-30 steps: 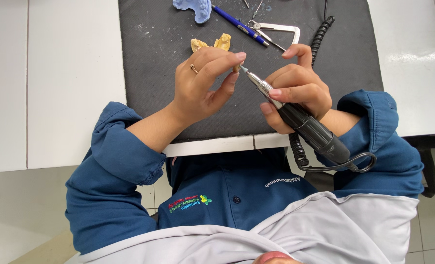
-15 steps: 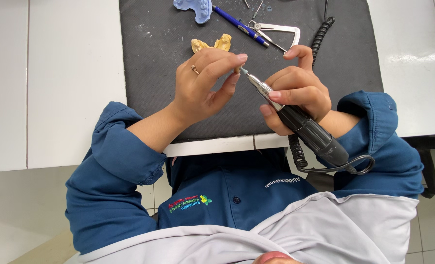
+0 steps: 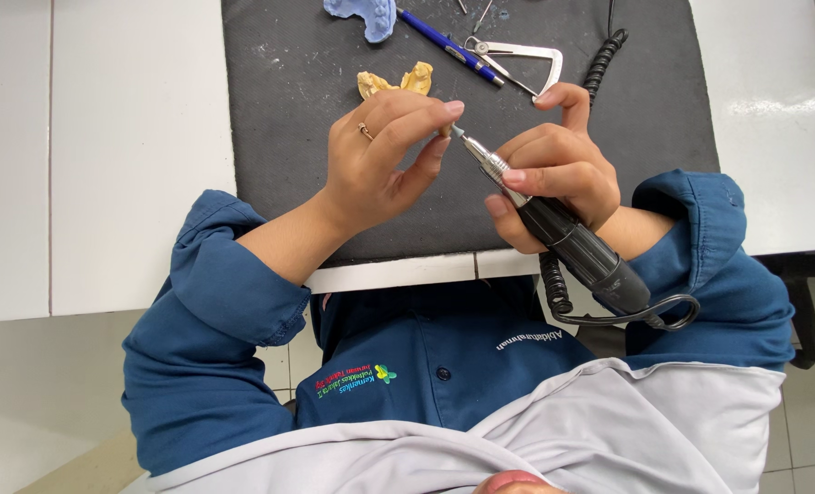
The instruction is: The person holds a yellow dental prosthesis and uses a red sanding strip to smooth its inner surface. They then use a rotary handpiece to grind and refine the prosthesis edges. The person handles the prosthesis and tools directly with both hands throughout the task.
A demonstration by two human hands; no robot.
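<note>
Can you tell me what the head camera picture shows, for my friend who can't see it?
A person's right hand holds a black rotary handpiece, its tip against a tiny piece pinched in the left hand, above a dark mat holding yellow and blue dental casts.

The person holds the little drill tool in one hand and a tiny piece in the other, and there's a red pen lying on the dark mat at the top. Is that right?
Nearly. The pen on the dark mat is blue, not red, as the head view shows. The rest holds: the right hand grips the drill tool, and the left hand pinches a tiny piece at its tip.
</note>
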